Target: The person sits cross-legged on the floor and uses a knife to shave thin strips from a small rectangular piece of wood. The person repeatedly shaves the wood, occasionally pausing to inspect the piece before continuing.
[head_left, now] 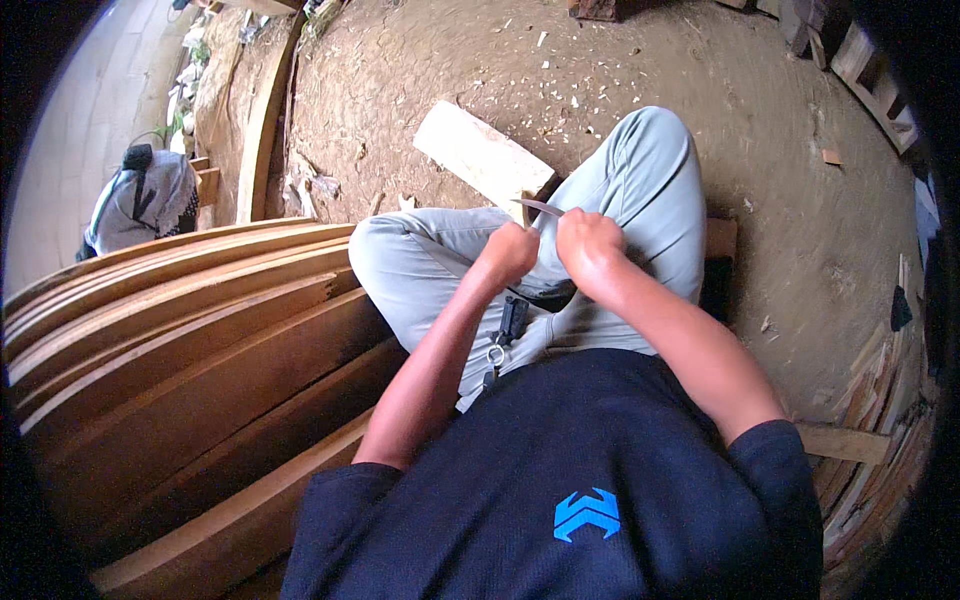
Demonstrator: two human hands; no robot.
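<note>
- Earth floor: packed, rough, strewn with pale wood chips.
- Plank stack: long brown boards, layered edges; I lose its left end to the dark rim.
- Wood block: pale, oblong, flat-faced, just beyond the fists.
- Right hand: fist closed round the knife; thin curved metal blade, handle hidden from me.
- Left hand: fingers curled round a wood sliver, pale, narrow; tip pokes out above the fist, beside the blade. I can't tell whether they touch.

Stacked brown planks lie near grey cloth.
</note>
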